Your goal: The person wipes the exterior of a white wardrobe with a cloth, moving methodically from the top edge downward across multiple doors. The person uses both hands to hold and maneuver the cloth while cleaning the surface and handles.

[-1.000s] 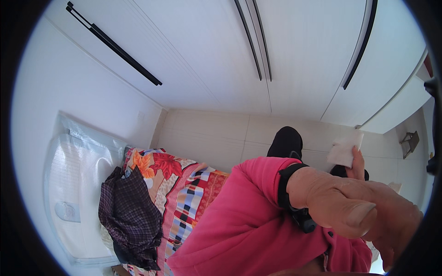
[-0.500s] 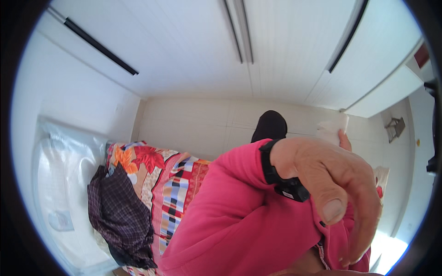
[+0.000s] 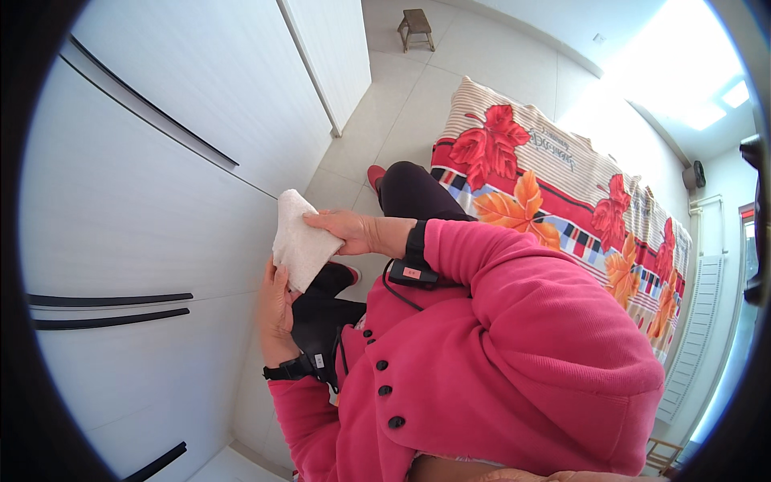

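Between left hand and right hand sits folded, nubby white cloth.

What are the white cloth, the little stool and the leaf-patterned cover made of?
White cloth: probably cotton towelling, with a matt, slightly nubbly surface and soft folds.
Little stool: likely wood, brown and dull-looking, though too small to show grain.
Leaf-patterned cover: printed fabric, matt and creased towards one end; cotton or synthetic, I can't tell.

The cloth partly hid the right hand; a sleeve partly hid the blanket. The cupboard was cut off at nine o'clock.
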`<state>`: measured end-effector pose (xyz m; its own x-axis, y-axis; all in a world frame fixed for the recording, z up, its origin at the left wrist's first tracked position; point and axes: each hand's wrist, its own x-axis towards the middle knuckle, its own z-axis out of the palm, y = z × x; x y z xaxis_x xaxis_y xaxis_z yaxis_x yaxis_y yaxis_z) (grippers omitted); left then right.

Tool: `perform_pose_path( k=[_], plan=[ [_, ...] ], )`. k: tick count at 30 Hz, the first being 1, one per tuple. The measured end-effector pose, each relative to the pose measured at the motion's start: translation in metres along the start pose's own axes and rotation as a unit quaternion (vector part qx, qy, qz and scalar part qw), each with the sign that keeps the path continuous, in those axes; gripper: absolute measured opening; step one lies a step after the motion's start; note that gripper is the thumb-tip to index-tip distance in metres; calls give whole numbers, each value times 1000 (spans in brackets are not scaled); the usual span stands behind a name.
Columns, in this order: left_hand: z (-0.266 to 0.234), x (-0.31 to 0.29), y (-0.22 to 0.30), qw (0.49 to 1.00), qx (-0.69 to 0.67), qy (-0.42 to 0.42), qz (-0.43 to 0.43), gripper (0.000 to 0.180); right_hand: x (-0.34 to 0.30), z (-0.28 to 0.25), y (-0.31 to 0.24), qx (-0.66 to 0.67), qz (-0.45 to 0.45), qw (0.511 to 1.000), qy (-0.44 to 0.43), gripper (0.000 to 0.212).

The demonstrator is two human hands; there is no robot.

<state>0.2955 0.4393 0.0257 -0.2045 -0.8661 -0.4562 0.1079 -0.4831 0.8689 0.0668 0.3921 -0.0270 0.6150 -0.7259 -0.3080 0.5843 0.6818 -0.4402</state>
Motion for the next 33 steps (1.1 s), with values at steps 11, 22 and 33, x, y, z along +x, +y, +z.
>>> perform_pose_path(
  k=[11,22,33],
  plan=[
    [-6,34,-41,989,-52,122,69,30,-8,16,-7,-31,-10,999,-26,47],
    [-111,56,-127,805,553,164,135,43,11,11,-52,-35,-205,964,164,35],
    [-93,47,-132,733,680,17,7,48,126,209,-154,-398,-635,662,29,51]
  ],
)
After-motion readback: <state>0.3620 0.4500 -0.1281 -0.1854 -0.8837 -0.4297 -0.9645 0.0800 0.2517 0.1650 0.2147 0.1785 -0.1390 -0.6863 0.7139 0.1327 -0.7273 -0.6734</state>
